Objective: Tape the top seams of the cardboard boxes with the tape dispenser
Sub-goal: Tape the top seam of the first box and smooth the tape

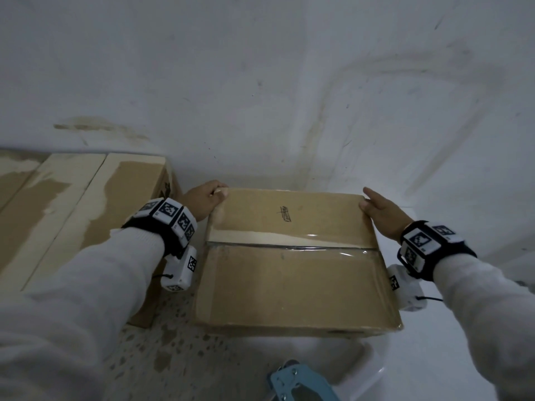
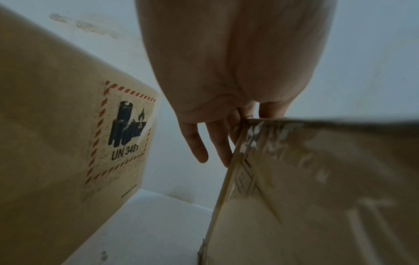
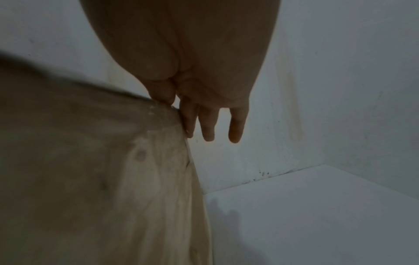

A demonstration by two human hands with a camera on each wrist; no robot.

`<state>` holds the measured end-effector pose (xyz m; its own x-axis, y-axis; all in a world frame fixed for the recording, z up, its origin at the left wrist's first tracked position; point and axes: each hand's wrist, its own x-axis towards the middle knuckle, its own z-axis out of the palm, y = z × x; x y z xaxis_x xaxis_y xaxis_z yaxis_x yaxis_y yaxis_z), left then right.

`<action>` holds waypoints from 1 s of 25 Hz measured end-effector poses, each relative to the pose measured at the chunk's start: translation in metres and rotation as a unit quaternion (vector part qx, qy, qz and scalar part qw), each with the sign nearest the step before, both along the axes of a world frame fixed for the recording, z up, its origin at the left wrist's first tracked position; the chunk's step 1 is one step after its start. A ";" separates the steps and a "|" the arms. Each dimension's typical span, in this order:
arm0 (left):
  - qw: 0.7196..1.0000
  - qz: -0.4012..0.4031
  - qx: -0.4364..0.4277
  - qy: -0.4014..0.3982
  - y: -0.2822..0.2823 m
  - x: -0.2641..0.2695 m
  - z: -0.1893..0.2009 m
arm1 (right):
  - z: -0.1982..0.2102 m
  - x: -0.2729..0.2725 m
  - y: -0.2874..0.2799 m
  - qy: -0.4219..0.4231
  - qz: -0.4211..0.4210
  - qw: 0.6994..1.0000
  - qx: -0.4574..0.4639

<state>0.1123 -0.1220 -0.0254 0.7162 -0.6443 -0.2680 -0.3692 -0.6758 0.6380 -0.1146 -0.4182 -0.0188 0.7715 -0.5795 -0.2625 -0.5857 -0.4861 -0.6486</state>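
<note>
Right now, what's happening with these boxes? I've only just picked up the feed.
A person has both hands on the far corners of the smaller cardboard box: left hand at the far-left corner, right hand at the far-right. Clear tape already runs along its top seam. The blue tape dispenser lies set down in front of it, untouched. A larger box stands to the left.

The light is dim, flat and bluish-grey in all three views, with no clear source in sight. A thin streak of glare runs along the clear tape [image 1: 292, 247] on the cardboard box [image 1: 292, 285]. The head view bends straight edges near its borders. Both wrist views are darker and grainy, the box sides smeared with blur. Faint finger shadows fall on the white floor [image 3: 317, 215] at right.
</note>
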 end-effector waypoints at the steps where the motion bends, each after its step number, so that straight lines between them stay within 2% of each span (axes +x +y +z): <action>1: 1.000 0.013 -0.003 0.009 0.001 -0.002 0.002 | -0.001 0.000 0.001 -0.005 -0.002 1.000 -0.007; 5: 0.999 0.017 0.020 0.023 0.004 -0.001 0.002 | -0.003 0.000 0.002 -0.011 0.005 0.999 -0.031; 14: 0.997 0.038 0.024 0.070 0.001 -0.011 0.001 | 0.006 -0.005 0.016 -0.030 -0.027 0.999 0.003; 18: 0.997 0.036 0.046 0.042 0.011 -0.015 0.002 | 0.016 -0.018 0.029 -0.005 -0.013 0.996 0.091; 20: 0.999 0.019 0.011 0.040 0.017 -0.027 0.003 | 0.020 -0.029 0.037 0.002 0.011 0.993 0.120; 25: 0.987 0.026 -0.048 0.150 0.041 -0.068 0.000 | 0.017 -0.058 0.053 -0.004 0.043 0.992 0.122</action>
<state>0.0443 -0.0808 -0.0256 0.6466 -0.6413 -0.4131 -0.1196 -0.6200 0.7754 -0.1727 -0.3656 -0.0020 0.8181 -0.4313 -0.3804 -0.5430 -0.3613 -0.7581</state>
